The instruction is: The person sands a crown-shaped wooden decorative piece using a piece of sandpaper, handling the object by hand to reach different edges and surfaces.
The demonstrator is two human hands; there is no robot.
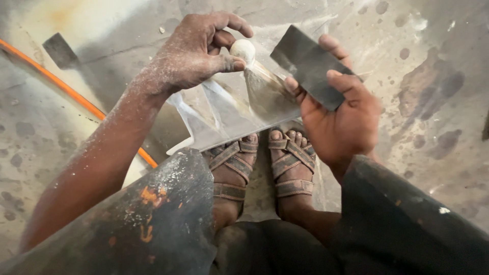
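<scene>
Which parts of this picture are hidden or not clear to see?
- Head view: left hand covers most of the pale ball.
- The right hand hides the dark sheet's lower edge.
- The glossy panel's near edge is behind the sandals.
- The orange hose runs off frame.

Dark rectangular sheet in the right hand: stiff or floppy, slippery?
The dark rectangular sheet probably is fairly stiff: it stays flat though the right hand pinches only one end. Likely light, being thin. Its matte, dusty face suggests little slip.
</scene>
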